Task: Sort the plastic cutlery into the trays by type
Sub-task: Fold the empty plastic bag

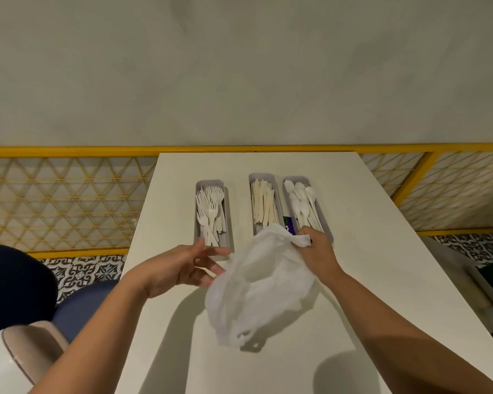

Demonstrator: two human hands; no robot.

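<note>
Presently, your right grip (310,247) pinches the thin white plastic bag (256,288) at its top; it hangs down-left, beside your released left grip (182,265), near three grey trays (210,183) holding white plastic cutlery (209,211).

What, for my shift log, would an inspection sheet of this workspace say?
Surface: white rectangular table.
Job's things: left grey oblong plastic tray holds white plastic forks, middle tray cream plastic knives, right tray white plastic spoons.
Clutter: thin white plastic bag; small dark blue item between middle and right trays, partly hidden.
Grippers: left hand open beside the bag; right hand grips the bag's top.
Cables: nothing seen.
Surroundings: yellow lattice railing, grey wall, patterned floor tiles.
</note>
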